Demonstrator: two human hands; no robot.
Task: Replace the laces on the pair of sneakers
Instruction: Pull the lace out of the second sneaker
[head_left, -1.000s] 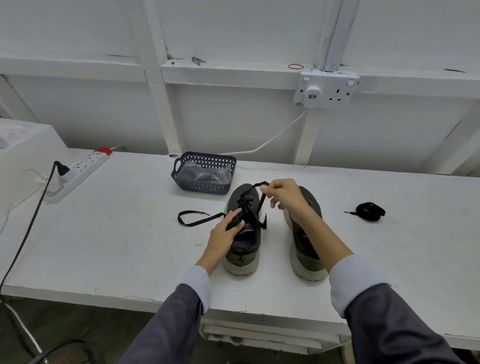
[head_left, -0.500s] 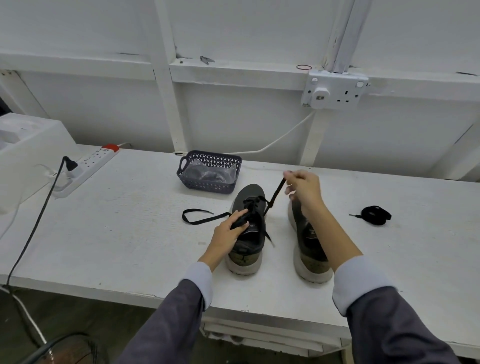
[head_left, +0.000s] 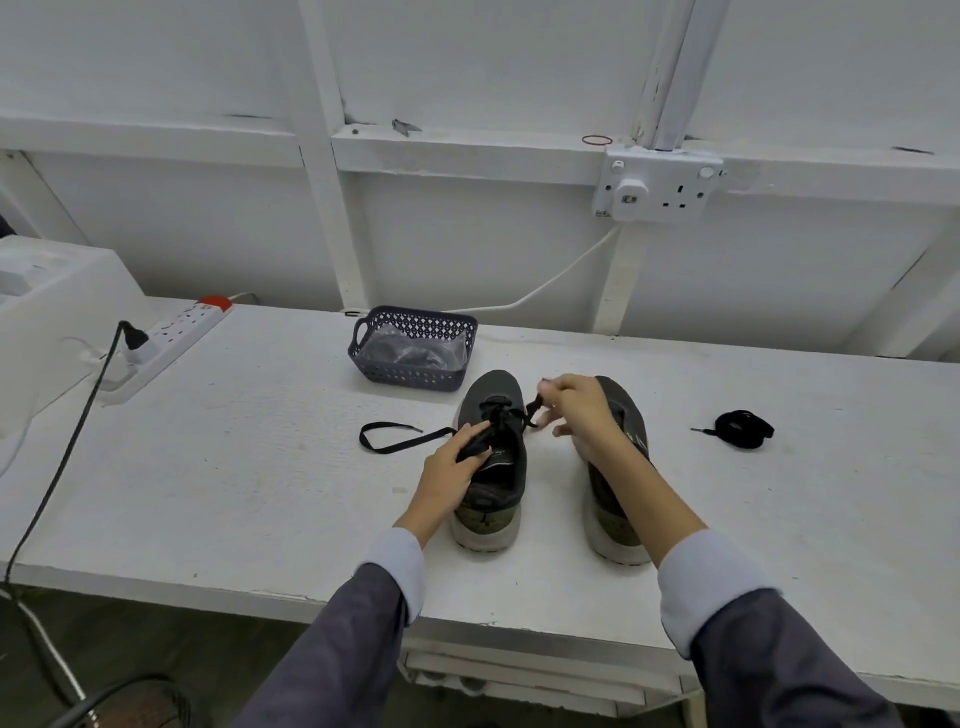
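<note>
Two dark sneakers stand side by side on the white table, toes pointing away from me. The left sneaker (head_left: 493, 452) carries a black lace (head_left: 395, 439) whose loose end loops out to the left on the table. My left hand (head_left: 452, 470) grips the tongue area of that sneaker. My right hand (head_left: 576, 410) pinches the other end of the lace just right of the eyelets, above the right sneaker (head_left: 621, 467), which it partly hides. A bundled black lace (head_left: 743, 428) lies apart at the right.
A dark plastic basket (head_left: 413, 345) holding a clear bag stands just behind the sneakers. A white power strip (head_left: 171, 335) with a black cable lies at the left, beside a white box (head_left: 47, 312). A wall socket (head_left: 657, 187) is mounted behind.
My right hand has come down and toward the left sneaker with the lace end, which was pulled up and taut half a second ago. My left hand stays on the sneaker.
</note>
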